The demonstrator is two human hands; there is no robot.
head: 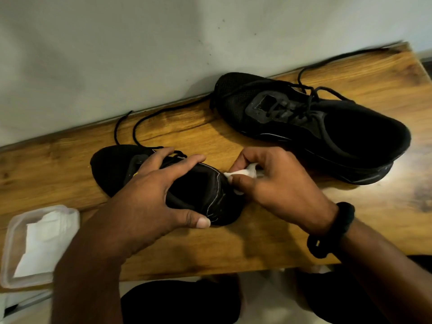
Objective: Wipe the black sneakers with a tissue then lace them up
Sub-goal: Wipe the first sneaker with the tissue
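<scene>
Wiping looks underway: left grip (pixel 149 190) clasps the near sneaker (pixel 109 169) on the counter (pixel 233 249), right grip (pixel 273 183) pinches tissue (pixel 238 173) against its heel; far sneaker (pixel 304 122) and lacing seemingly remain.

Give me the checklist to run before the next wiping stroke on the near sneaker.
1. Left hand grips the near sneaker: ok.
2. Right hand pinches the tissue: ok.
3. Tissue touches the sneaker's heel end: ok.
4. Tissue clean enough to go on: cannot tell.
5. Spare tissues in the container: ok.
6. Far sneaker laced up: not ok, its laces trail loose.
</scene>
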